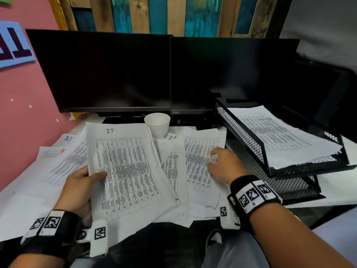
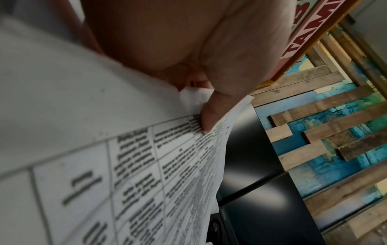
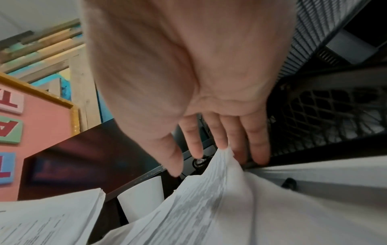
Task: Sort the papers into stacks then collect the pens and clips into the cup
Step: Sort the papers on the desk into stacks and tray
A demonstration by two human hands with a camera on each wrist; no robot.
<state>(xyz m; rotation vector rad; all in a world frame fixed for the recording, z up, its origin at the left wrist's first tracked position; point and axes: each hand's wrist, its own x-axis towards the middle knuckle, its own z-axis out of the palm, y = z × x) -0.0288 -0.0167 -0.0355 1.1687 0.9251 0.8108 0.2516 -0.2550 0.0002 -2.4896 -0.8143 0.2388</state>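
Note:
My left hand (image 1: 92, 176) grips a stack of printed table sheets (image 1: 125, 167) marked "T.1", thumb on top and fingers hidden beneath; the left wrist view shows the thumb (image 2: 209, 119) pressing the stack's edge (image 2: 125, 165). My right hand (image 1: 214, 157) lies with straight fingers on a loose printed sheet (image 1: 199, 171) right of centre. In the right wrist view a corner of that sheet (image 3: 209, 199) rises against the fingers (image 3: 257, 145). A white paper cup (image 1: 157, 124) (image 3: 142, 199) stands upright behind the papers. No pens or clips show.
More sheets (image 1: 63, 163) lie spread on the desk's left side. A black mesh two-tier tray (image 1: 243, 132) at the right holds papers (image 1: 274, 136) in its upper tier. Two dark monitors (image 1: 106, 70) (image 1: 222, 74) stand behind. A pink wall (image 1: 23, 113) borders the left.

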